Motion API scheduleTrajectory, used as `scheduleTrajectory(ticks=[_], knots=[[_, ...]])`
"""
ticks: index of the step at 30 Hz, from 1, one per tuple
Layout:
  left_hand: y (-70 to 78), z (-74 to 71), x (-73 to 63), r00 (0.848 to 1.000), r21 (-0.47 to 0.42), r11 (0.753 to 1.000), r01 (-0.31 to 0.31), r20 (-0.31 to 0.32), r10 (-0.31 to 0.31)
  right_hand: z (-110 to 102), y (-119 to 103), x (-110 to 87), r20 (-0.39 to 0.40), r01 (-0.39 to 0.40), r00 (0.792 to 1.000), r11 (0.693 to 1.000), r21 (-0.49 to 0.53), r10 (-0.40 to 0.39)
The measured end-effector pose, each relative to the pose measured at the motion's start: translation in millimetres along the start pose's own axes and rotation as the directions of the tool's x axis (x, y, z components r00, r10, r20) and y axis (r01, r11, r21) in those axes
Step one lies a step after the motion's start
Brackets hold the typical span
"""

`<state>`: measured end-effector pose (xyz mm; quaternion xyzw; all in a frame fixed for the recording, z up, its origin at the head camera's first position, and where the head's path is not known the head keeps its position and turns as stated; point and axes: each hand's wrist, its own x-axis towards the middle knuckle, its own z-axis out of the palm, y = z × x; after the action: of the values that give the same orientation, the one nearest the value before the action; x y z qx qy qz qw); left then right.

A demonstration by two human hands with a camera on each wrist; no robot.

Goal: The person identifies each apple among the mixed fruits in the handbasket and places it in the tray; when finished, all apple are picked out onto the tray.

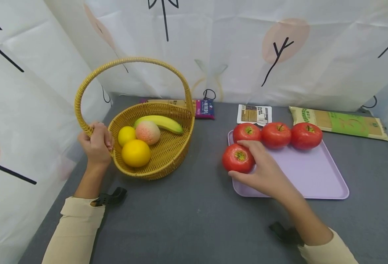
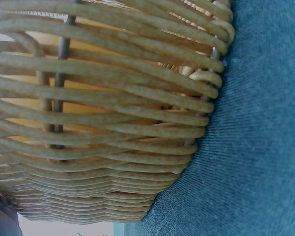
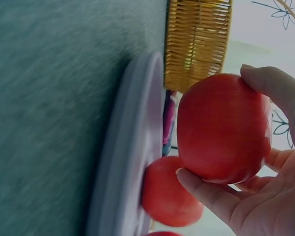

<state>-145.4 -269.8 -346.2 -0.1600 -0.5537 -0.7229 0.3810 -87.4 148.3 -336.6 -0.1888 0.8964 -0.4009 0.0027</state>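
Note:
My left hand (image 1: 97, 143) grips the base of the handle on a yellow wicker basket (image 1: 177, 156). Inside the basket lie a banana (image 1: 160, 123), a peach (image 1: 148, 132), a small yellow fruit (image 1: 126, 135) and a larger orange-yellow fruit (image 1: 136, 153). Between thumb and fingers my right hand (image 1: 266, 170) holds a red apple (image 1: 238, 158), raised above the left edge of a lilac tray (image 1: 309, 176). The right wrist view shows this apple (image 3: 223, 128) off the tray. Three more red apples (image 1: 276, 135) sit in a row along the tray's back edge. Woven basket wall fills most of the left wrist view.
Behind the basket lies a purple-ended pasta packet (image 1: 204, 109). A small white-and-brown sachet (image 1: 254, 114) is behind the tray, with a long green-and-yellow noodle packet (image 1: 342, 123) at back right. White patterned cloth (image 1: 220, 47) hangs behind the grey table (image 1: 194, 220).

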Motion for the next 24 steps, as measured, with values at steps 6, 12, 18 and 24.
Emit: scheduleTrajectory(ticks=[6,12,18,24], knots=[[-0.2,1.8,-0.6,1.000,-0.007,1.000,-0.002,-0.001,0.002,-4.4,12.2,-8.3,0.018,-0.061,0.998,0.998,-0.016,0.062],[-0.5,0.9,0.2,1.000,-0.006,1.000,0.004,0.000,-0.004,-10.5,19.9,-9.3,0.041,-0.098,0.994,0.994,-0.038,0.099],[1.0,0.6,-0.4,1.000,-0.003,1.000,0.010,-0.002,-0.010,-12.2,23.2,-8.4,0.039,-0.084,0.996,0.996,-0.038,0.086],[0.8,0.2,0.0,1.000,0.015,1.000,-0.005,0.006,0.005,-12.5,28.3,-7.1,0.041,-0.091,0.995,0.995,-0.040,0.092]])
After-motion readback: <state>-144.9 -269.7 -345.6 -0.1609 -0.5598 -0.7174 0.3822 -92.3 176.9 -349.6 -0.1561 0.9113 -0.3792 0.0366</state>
